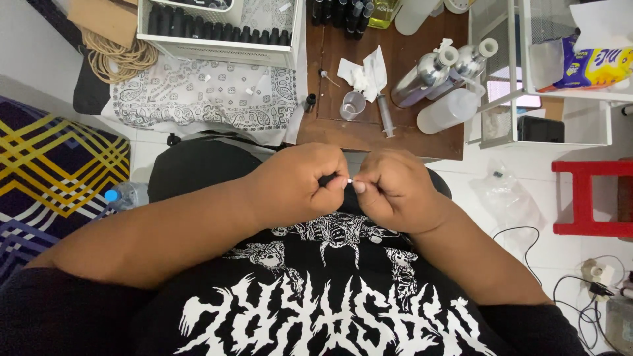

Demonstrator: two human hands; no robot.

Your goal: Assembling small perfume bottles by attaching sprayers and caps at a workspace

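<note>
Two hands meet above lap: left hand [300,184] closed around small dark vial [328,179], right hand [389,191] fingertips pinching its white tip [347,180]; wooden table [343,128] beyond.

Both forearms are angling in from 8 and 4 o'clock, meeting at centre. Left hand [300,183] and right hand [394,191] are curling into loose fists, knuckles up, thumb and fingertips pinching together, nearly touching.
</note>
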